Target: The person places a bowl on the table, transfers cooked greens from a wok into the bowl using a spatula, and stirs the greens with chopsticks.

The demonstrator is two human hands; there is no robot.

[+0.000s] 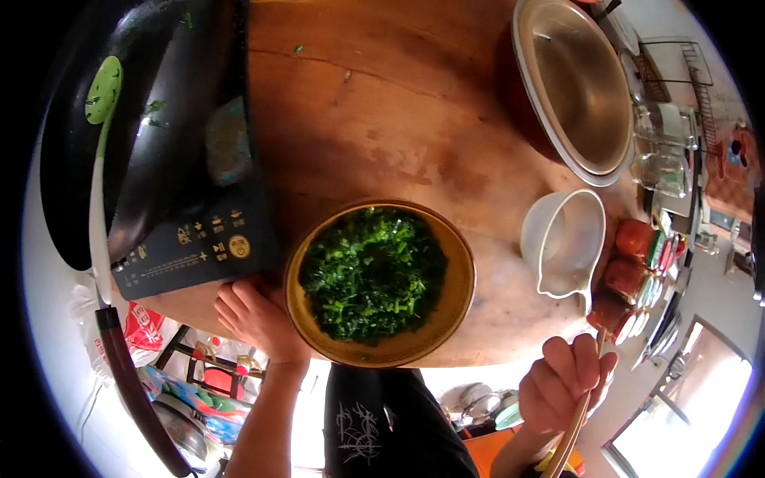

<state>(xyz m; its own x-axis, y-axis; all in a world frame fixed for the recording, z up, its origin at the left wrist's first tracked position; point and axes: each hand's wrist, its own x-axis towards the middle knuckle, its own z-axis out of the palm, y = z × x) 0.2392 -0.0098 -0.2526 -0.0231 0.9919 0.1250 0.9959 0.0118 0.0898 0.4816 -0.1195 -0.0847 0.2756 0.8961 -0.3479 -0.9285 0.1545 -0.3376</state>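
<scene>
A brown-yellow bowl full of chopped dark green leaves stands at the table's near edge. Beside its left side lies my left hand, fingers stretched out on the tabletop below the cooktop; its thumb side is close to the bowl, and I cannot tell if they touch. My right hand is closed around wooden chopsticks at the lower right, apart from the bowl. The chopsticks' upper end shows just above the fingers.
At left, a black wok with a green-and-white spoon sits on a black induction cooktop. A translucent measuring cup, a large metal basin, red-filled jars and glass jars line the right. The wooden table has a curved edge.
</scene>
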